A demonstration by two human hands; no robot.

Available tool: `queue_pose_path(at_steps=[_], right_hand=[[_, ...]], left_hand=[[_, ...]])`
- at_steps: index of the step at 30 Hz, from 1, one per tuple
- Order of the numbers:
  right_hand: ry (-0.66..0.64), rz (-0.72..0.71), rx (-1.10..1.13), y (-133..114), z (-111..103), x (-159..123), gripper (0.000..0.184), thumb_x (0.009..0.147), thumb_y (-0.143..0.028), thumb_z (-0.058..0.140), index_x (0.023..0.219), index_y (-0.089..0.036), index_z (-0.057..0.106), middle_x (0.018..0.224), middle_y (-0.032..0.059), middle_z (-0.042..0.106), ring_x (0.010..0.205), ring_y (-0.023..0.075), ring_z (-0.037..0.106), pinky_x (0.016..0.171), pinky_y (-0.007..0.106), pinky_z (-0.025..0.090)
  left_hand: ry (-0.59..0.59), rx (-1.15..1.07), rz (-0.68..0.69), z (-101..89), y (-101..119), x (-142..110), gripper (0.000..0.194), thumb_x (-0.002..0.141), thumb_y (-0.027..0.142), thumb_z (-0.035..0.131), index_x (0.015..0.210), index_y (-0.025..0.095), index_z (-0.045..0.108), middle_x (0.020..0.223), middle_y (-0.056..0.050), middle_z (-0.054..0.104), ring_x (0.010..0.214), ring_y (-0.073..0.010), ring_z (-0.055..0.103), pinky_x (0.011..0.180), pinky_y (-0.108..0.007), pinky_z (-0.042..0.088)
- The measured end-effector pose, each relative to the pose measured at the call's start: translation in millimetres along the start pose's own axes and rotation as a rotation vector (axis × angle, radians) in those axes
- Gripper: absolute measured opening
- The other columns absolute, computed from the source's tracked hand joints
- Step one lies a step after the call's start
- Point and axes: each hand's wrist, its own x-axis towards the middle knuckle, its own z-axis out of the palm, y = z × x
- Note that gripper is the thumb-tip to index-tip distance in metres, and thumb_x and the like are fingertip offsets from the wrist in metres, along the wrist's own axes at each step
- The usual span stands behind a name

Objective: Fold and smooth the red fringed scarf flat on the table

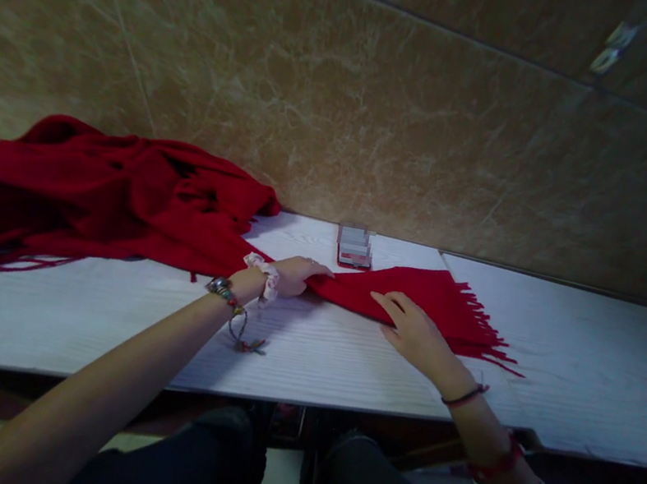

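Note:
A red fringed scarf [118, 197] lies along the white table, bunched in a loose heap on the left. Its narrower fringed end spreads flat to the right. My left hand [294, 274] is closed around the gathered middle of the scarf. On the flat part near the fringe rests my right hand [417, 334], its fingers stretched out over the cloth. Bracelets and a pale scrunchie sit on my left wrist; bands and a bangle are on my right arm.
A phone [354, 247] with a red edge lies behind the scarf, close to the brown marbled tile wall [337, 94]. A wall socket [614, 47] shows at the upper right. The white table's [302, 363] front edge runs just above my legs.

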Motion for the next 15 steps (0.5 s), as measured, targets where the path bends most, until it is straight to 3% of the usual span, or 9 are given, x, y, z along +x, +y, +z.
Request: queue_pose_path(at_steps=[5, 11, 15], right_hand=[[0.124, 0.079, -0.117, 5.3, 8.7, -5.5, 0.046, 0.071, 0.001, 0.041, 0.112, -0.013, 0.055, 0.094, 0.0101, 0.061, 0.089, 0.0206, 0.057, 0.081, 0.035, 0.048], [0.216, 0.142, -0.030, 10.7, 12.1, -6.9, 0.034, 0.074, -0.003, 0.043, 0.100, -0.015, 0.061, 0.094, 0.0080, 0.066, 0.086, 0.0191, 0.060, 0.082, 0.033, 0.048], [0.201, 0.163, -0.004, 11.1, 9.2, -7.3, 0.027, 0.077, -0.007, 0.046, 0.099, -0.014, 0.060, 0.093, 0.0087, 0.066, 0.082, 0.0202, 0.061, 0.078, 0.035, 0.048]], left_hand=[[0.009, 0.030, 0.023, -8.1, 7.0, -9.0, 0.044, 0.074, 0.015, 0.043, 0.118, 0.022, 0.046, 0.097, -0.004, 0.060, 0.087, -0.0179, 0.055, 0.076, -0.030, 0.042], [0.067, 0.116, 0.074, -2.9, 50.8, 10.6, 0.047, 0.073, 0.037, 0.057, 0.117, 0.021, 0.046, 0.109, -0.009, 0.049, 0.094, -0.0216, 0.054, 0.078, -0.033, 0.044], [0.126, 0.196, 0.102, 6.9, 74.2, 19.7, 0.030, 0.079, 0.026, 0.050, 0.108, 0.018, 0.049, 0.104, -0.009, 0.053, 0.089, -0.0215, 0.056, 0.072, -0.033, 0.046]])
